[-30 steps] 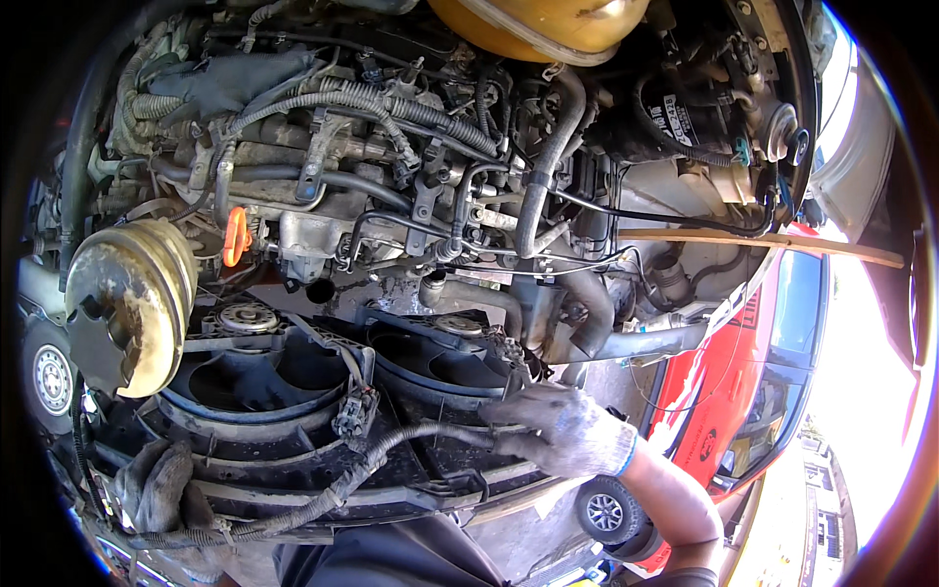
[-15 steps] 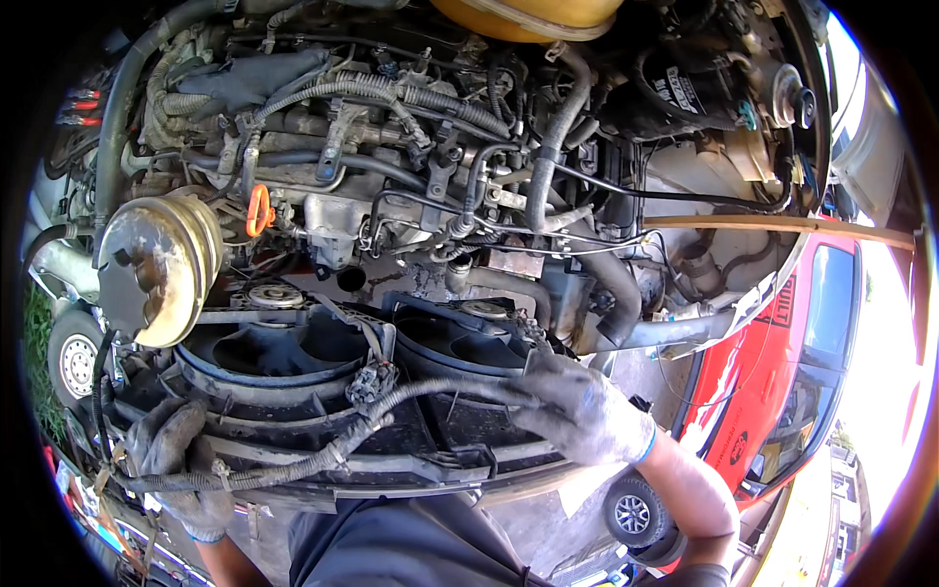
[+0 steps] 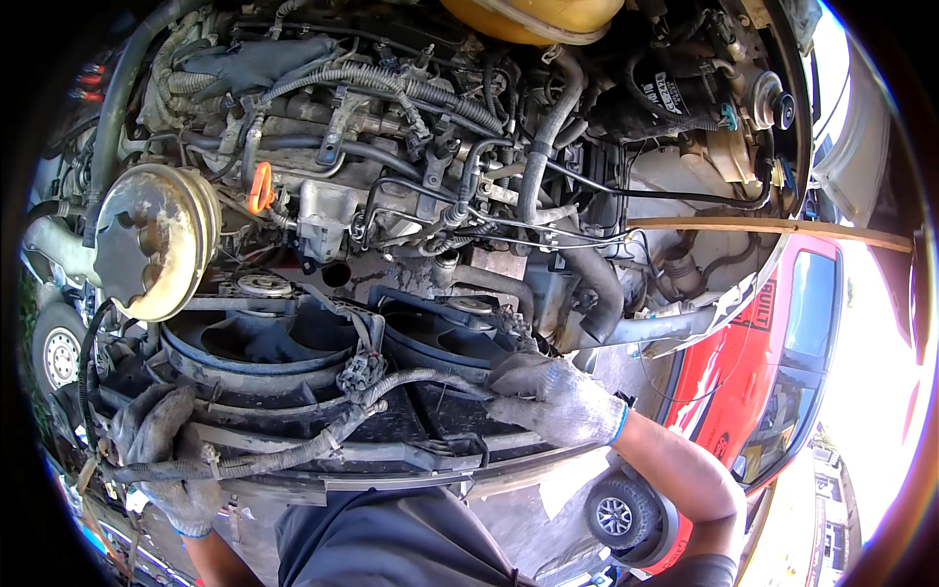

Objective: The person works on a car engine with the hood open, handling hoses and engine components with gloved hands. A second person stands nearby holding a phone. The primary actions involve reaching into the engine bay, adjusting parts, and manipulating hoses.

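Observation:
A grey ribbed wiring harness (image 3: 311,448) lies across the tilted radiator and twin-fan assembly (image 3: 264,389) close to my body. My right hand (image 3: 558,399), in a pale work glove, closes on the harness where its right stretch disappears beneath the fingers. At the assembly's left end, my gloved left hand (image 3: 164,435) has its fingers curled, with the harness crossing over its palm side. What those left fingers grip is hidden. A dark connector (image 3: 362,372) hangs by the harness between the two fans.
Beyond the fans sits the engine (image 3: 323,147), with an orange loop handle (image 3: 260,188). A round, dirty metal canister (image 3: 156,245) stands at left. A wooden prop (image 3: 763,225) crosses at right, near a red vehicle (image 3: 724,391). A yellow container (image 3: 533,20) is at the top.
The whole view has shifted slightly. My right hand has moved a little left, and the harness near it now bows more. My left hand keeps its place at the assembly's left end.

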Available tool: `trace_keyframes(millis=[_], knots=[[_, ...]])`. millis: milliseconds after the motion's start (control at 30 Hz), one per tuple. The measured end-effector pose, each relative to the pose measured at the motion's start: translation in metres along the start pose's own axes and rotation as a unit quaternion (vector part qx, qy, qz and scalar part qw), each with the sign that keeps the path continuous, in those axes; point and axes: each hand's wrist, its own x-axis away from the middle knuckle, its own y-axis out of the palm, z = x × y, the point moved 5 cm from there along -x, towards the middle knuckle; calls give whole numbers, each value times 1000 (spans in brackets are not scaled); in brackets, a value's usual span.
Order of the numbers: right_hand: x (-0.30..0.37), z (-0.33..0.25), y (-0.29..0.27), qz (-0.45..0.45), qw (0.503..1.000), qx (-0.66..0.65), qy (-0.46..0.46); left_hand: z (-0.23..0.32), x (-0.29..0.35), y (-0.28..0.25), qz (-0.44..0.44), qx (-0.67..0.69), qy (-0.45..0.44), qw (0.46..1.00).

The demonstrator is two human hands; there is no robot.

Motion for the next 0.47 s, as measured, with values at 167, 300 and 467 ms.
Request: trace_keyframes(millis=[167, 300, 467], knots=[[2, 4, -4, -35, 997, 16, -65, -1, 2, 1, 3, 13, -2, 1000], [0, -5, -2, -23, 995, 52, -82, -1, 2, -1, 2, 14, -2, 1000], [-2, -4, -6, -42, 993, 94, -66, -3, 5, 0, 9, 11, 5, 1000]])
